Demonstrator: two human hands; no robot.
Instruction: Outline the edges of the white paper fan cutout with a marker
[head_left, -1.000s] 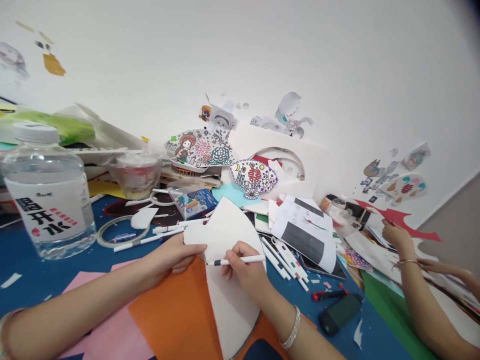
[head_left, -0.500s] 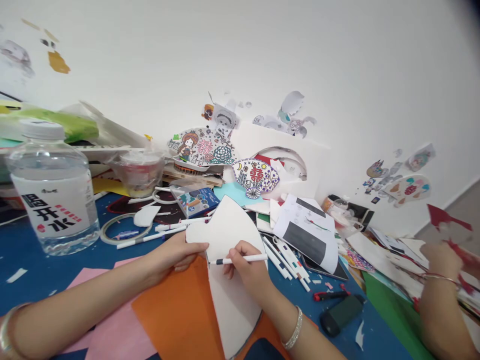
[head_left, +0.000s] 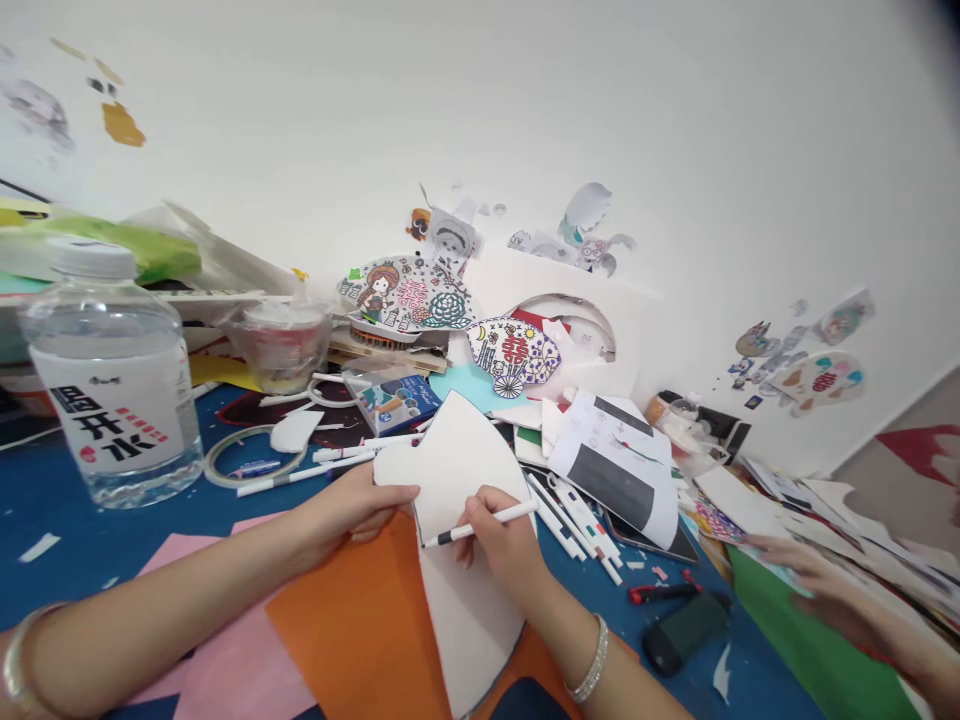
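Left hand [head_left: 371, 508] pinches white cut-out card [head_left: 469, 612] at its left edge, thumb on top. Right hand [head_left: 504, 548] holds 1 white pen [head_left: 513, 514], dark tip at that edge. Orange sheet [head_left: 356, 625] beneath. Water bottle [head_left: 116, 385] far left. Co-worker's hand [head_left: 814, 578], blurred, near green sheet [head_left: 814, 640]; contact unclear.

The held cutout [head_left: 469, 440] is white, pen [head_left: 517, 512] white and black, sheet [head_left: 360, 620] orange.

The left hand [head_left: 367, 514] grips the left edge of the paper [head_left: 466, 450], thumb [head_left: 401, 493] on top, fingers [head_left: 370, 525] curled underneath. The right hand [head_left: 496, 540] is bent over the paper's right side, thumb and fingers pinched together.
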